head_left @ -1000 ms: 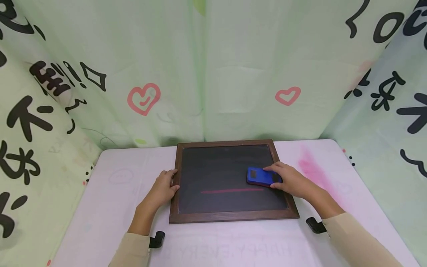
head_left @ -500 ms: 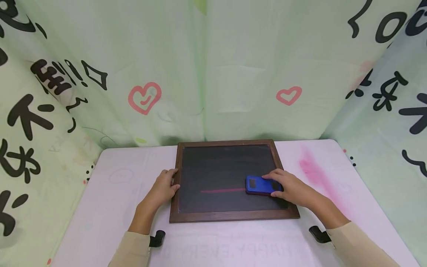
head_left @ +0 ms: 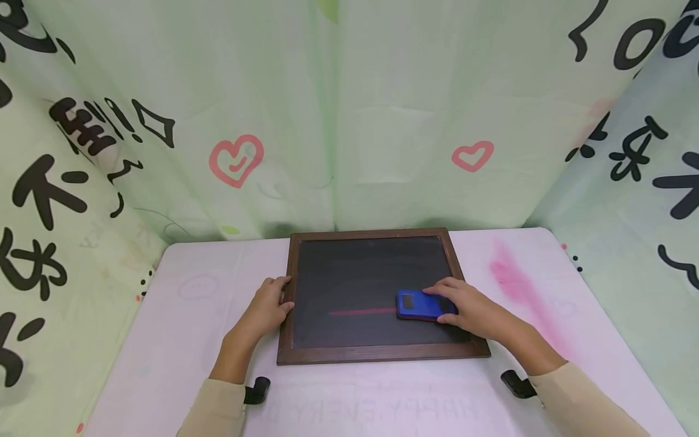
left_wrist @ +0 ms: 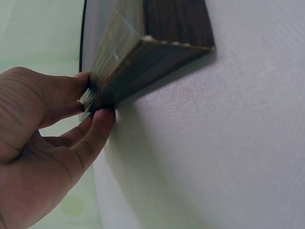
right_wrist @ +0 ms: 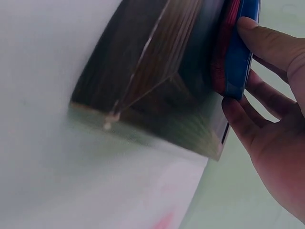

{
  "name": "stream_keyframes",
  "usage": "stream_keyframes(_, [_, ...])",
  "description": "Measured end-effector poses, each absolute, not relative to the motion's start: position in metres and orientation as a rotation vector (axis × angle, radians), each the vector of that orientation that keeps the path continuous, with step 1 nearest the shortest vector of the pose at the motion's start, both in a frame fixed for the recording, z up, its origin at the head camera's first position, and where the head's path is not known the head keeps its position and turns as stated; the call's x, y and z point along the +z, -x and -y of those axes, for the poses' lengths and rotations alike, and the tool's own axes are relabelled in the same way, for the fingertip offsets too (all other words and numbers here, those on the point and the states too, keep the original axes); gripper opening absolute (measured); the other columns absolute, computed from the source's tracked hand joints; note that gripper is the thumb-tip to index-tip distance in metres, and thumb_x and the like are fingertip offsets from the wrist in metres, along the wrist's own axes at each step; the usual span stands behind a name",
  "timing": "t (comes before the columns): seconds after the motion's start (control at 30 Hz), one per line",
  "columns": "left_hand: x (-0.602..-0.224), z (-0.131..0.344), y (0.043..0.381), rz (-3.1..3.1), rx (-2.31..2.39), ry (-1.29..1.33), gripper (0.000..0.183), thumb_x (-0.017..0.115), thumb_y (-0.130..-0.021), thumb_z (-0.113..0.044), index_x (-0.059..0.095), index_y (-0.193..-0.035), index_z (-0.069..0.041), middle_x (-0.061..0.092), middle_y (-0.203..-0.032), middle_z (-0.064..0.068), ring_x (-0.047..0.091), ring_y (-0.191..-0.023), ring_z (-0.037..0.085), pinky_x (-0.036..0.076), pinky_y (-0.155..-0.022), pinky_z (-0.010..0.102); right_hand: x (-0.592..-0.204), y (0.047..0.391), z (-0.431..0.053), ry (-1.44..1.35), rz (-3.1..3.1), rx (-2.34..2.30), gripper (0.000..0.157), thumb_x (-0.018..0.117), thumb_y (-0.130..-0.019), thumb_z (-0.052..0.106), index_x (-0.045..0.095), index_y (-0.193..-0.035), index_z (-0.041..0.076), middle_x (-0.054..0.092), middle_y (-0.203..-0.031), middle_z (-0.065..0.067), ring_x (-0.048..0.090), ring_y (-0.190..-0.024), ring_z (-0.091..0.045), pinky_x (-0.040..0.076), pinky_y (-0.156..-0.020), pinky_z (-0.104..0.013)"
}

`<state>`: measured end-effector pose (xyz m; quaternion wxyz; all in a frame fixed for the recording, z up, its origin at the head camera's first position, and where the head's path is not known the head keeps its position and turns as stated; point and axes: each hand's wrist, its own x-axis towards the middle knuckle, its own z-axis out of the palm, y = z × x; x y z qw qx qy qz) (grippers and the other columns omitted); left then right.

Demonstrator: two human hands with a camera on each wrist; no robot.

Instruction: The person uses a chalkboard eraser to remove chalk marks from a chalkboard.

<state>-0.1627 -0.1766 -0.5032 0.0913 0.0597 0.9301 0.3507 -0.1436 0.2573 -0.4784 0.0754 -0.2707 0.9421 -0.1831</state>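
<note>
A small chalkboard (head_left: pixel 377 267) with a brown wooden frame lies on the table. My left hand (head_left: pixel 267 304) holds the left side of its frame (left_wrist: pixel 121 62), fingertips and thumb at the edge. The right hand (head_left: pixel 474 308) grips a blue chalkboard eraser (head_left: pixel 422 305) by its right end. In the right wrist view the eraser (right_wrist: pixel 238 52) shows a red pad turned to the board, thumb on one side and fingers on the other. A pink line (head_left: pixel 360 312) runs across the lower part of the board, its right end meeting the eraser, which covers whatever lies beneath.
The table (head_left: pixel 218 279) has a white cloth with a pink smear (head_left: pixel 516 276) right of the board. Green-white curtains (head_left: pixel 382 121) with hearts and black lettering hang behind and on both sides. Dark straps (head_left: pixel 256 391) show at both wrists.
The right hand has moved the eraser down onto the pink line, then a little left. Less of the line's right end is visible. My left hand stays in place on the frame.
</note>
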Motion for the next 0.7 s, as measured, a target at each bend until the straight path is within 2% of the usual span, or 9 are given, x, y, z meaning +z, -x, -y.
stream_keyframes(0.7, [-0.503, 0.177, 0.162, -2.767, 1.034, -0.183, 0.059, 0.07, -0.095, 0.001, 0.046, -0.148, 0.008, 0.053, -0.129, 0.029, 0.056, -0.094, 0.028, 0.049, -0.08, 0.04, -0.477, 0.153, -0.202, 0.871, -2.779, -0.526, 0.055, 0.079, -0.092, 0.022, 0.06, -0.143, 0.011, 0.06, -0.133, -0.012, 0.056, -0.124, -0.032, 0.051, -0.103, -0.048])
